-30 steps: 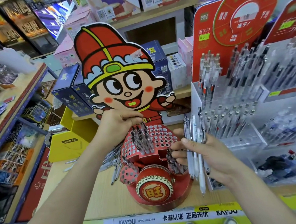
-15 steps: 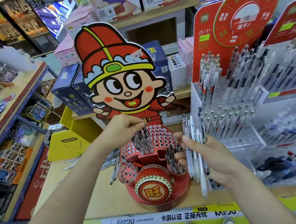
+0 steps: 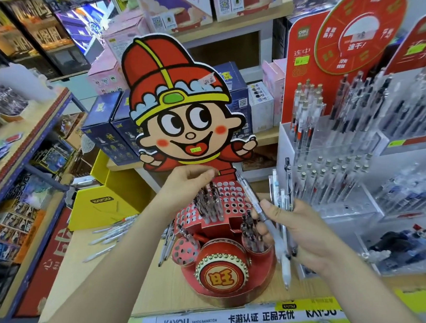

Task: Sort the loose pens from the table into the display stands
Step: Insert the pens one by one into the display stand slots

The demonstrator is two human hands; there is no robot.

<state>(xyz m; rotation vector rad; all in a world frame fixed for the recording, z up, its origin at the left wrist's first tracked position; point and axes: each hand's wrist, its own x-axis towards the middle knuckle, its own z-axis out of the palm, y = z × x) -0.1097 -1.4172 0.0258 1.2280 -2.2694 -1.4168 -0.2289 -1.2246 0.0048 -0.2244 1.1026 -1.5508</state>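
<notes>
A red cartoon-figure display stand (image 3: 234, 200) with a perforated tier stands mid-table, and a cluster of pens (image 3: 209, 204) is slotted into its holes. My left hand (image 3: 188, 182) hovers just over those pen tops with loosely curled fingers, nothing visibly in it. My right hand (image 3: 296, 228) grips a bundle of white pens (image 3: 282, 197) upright, to the right of the stand. One pen of the bundle (image 3: 251, 199) tilts out toward the left, under my thumb. Loose pens (image 3: 111, 232) lie on the wooden table to the left.
A clear acrylic pen rack (image 3: 332, 179) full of pens fills the right side. A yellow box (image 3: 102, 208) sits left of the stand, with blue boxes (image 3: 110, 132) behind it. More loose pens (image 3: 167, 241) lie beside the stand's base. The table's front edge (image 3: 216, 311) is near.
My left hand has shifted slightly right above the slotted pens. In my right hand one pen has swung out of the upright bundle and now leans left.
</notes>
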